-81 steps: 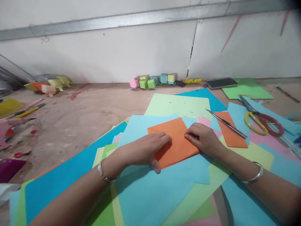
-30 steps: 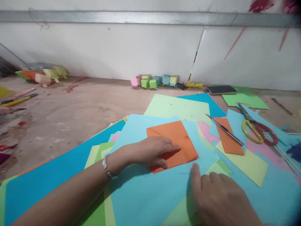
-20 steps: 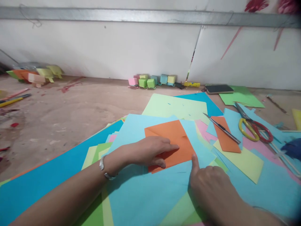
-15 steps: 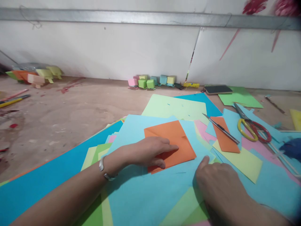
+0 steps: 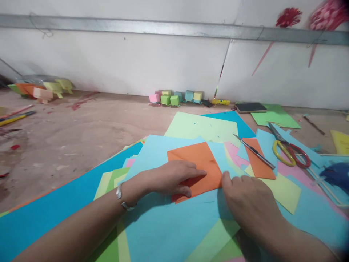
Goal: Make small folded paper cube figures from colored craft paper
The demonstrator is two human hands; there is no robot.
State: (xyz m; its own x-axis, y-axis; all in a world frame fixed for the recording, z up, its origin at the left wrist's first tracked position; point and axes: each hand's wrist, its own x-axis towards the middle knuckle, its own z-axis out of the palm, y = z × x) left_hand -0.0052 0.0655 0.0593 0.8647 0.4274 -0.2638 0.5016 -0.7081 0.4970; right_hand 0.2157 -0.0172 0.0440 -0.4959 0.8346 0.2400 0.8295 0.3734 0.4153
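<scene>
A folded sheet of orange paper (image 5: 208, 160) lies on light-blue paper (image 5: 152, 233) in the middle. My left hand (image 5: 177, 178) rests on it with fingers stretched out, pressing its lower left part. A silver bracelet (image 5: 119, 191) is on the left wrist. At the orange paper's right corner is my right hand (image 5: 248, 198), its fingers curled and its thumb touching that corner. The curled fingers hide the tip of the corner. Just right of this hand lie a craft knife (image 5: 255, 152) and a smaller orange strip (image 5: 261, 165).
Scissors (image 5: 286, 149) with yellow and red handles lie at right, near a blue object (image 5: 335, 171). A phone (image 5: 251, 107) sits at the back. Several small paper cubes (image 5: 174, 100) line the wall (image 5: 136, 62). More coloured sheets (image 5: 68, 193) spread left.
My right hand has moved left and up, and its thumb has come to the orange paper's right corner. The left hand stays on the paper. The view has tilted slightly.
</scene>
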